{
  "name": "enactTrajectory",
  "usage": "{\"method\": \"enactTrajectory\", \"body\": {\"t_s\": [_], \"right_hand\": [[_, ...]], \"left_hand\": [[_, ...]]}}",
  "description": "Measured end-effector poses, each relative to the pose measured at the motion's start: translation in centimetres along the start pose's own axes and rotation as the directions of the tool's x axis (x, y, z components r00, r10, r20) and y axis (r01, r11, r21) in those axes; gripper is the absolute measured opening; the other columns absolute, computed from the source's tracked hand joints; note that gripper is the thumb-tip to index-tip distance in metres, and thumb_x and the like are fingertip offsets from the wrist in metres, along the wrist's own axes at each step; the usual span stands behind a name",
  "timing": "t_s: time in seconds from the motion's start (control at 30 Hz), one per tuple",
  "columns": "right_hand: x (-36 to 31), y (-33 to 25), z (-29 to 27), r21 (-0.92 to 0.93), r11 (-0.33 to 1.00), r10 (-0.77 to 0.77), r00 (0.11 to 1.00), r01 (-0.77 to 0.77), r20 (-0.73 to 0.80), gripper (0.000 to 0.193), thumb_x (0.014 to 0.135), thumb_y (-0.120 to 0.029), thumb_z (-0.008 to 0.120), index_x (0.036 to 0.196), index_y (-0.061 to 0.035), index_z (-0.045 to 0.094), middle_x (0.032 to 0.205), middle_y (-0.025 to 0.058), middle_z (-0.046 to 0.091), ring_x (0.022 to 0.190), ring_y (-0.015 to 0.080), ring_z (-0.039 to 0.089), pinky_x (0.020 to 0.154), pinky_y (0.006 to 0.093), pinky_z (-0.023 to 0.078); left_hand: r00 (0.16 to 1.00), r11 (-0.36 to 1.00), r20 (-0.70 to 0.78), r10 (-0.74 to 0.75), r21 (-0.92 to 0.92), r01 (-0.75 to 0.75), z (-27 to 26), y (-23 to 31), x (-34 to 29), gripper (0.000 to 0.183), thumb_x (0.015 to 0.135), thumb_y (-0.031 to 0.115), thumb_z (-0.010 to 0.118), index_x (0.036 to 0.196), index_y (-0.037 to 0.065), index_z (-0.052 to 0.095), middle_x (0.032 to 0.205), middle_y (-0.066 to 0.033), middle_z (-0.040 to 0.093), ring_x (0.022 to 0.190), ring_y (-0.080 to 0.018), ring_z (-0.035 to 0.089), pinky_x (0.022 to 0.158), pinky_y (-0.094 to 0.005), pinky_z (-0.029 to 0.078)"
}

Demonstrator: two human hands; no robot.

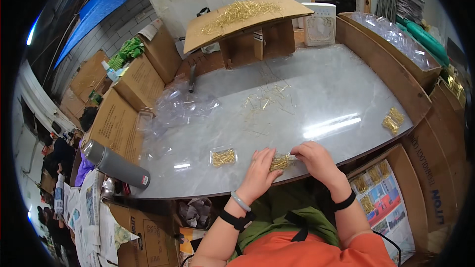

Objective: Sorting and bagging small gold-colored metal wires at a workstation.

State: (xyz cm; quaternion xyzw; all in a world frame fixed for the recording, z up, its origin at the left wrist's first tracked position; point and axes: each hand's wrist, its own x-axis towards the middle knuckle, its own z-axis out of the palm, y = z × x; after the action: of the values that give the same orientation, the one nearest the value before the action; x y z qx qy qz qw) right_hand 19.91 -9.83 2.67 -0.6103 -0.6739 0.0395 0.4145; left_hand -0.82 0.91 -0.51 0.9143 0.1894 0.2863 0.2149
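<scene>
Your left hand [258, 174] and your right hand [316, 160] met at the near edge of the bench [326, 94], both bent over a small clear packet of gold pins [282, 161]. Your left fingers lay curled on the packet's left end and your right fingers pinched its right end, so both hands were closed on it, right by the rim. Just left of your left hand lay a second filled packet [223, 157], apart from your fingers, and farther left a grey flask [116, 165] lay on its side over the bench's left corner. Near the right edge sat two more gold bundles [393, 120]. Between them and your hands the marbled top was bare. Mid-bench, loose gold pins [264, 100] were scattered, with a heap of empty clear bags [180, 106] to their left. At the far side a cardboard stand [247, 20] carried a heap of pins, with a small white fan [318, 24] to its right.
</scene>
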Motion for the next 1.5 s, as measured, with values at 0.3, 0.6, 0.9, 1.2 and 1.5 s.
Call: {"method": "enactTrajectory", "body": {"t_s": [0.3,0.6,0.9,1.2,1.5], "right_hand": [[0.3,-1.1,5.2,0.074,0.996,0.067,0.967,-0.051,-0.246,0.02,0.09,-0.001,0.062,0.109,-0.0018,0.067,0.105,0.0205,0.068,0.1,0.0409,0.063,0.088,0.0472,0.051],[-1.6,-2.0,6.7,0.241,0.964,0.119,0.993,-0.11,-0.024,0.054,0.096,-0.002,0.05,0.148,0.0049,0.038,0.146,0.0318,0.047,0.137,0.0459,0.044,0.117,0.0456,0.036],[0.4,-0.8,2.2,0.035,0.985,-0.172,0.909,0.172,0.38,0.073,0.088,-0.015,0.07,0.152,-0.0031,0.038,0.161,0.0213,0.035,0.151,0.0378,0.029,0.122,0.0476,0.03],[0.9,-1.1,3.7,0.032,0.97,-0.242,0.942,0.241,0.231,0.04,0.087,-0.015,0.074,0.123,-0.0062,0.06,0.122,0.013,0.062,0.12,0.0342,0.057,0.103,0.0455,0.047],[0.8,-0.8,3.4,0.115,0.989,-0.118,0.977,0.098,0.177,0.033,0.084,-0.008,0.074,0.114,-0.0053,0.062,0.114,0.014,0.06,0.109,0.0349,0.06,0.093,0.0436,0.051]], "left_hand": [[0.999,0.999,-0.035,-0.013,-0.029,0.012,0.3,-0.1,0.0,0.057,0.087,0.017,0.077,0.135,-0.002,0.053,0.129,-0.0215,0.057,0.12,-0.0404,0.056,0.103,-0.0437,0.047],[0.995,0.996,-0.093,-0.024,-0.09,0.016,1.4,-1.4,0.3,0.057,0.085,0.013,0.075,0.135,-0.003,0.053,0.129,-0.0214,0.057,0.117,-0.0407,0.058,0.099,-0.0433,0.05],[0.982,0.957,-0.118,-0.146,-0.268,0.11,-1.2,-0.9,-1.1,0.095,0.075,0.021,0.083,0.154,0.001,0.034,0.15,-0.026,0.039,0.141,-0.0438,0.039,0.119,-0.0459,0.035],[0.94,0.93,0.015,-0.34,0.158,0.333,-5.2,2.1,-3.5,0.064,0.08,0.028,0.084,0.133,0.001,0.059,0.126,-0.017,0.057,0.112,-0.0395,0.06,0.094,-0.0452,0.051],[0.895,0.933,0.269,-0.356,0.162,0.322,-6.6,1.3,1.1,0.045,0.086,0.021,0.078,0.129,0.013,0.065,0.119,-0.013,0.059,0.1,-0.0356,0.064,0.085,-0.042,0.053]]}}
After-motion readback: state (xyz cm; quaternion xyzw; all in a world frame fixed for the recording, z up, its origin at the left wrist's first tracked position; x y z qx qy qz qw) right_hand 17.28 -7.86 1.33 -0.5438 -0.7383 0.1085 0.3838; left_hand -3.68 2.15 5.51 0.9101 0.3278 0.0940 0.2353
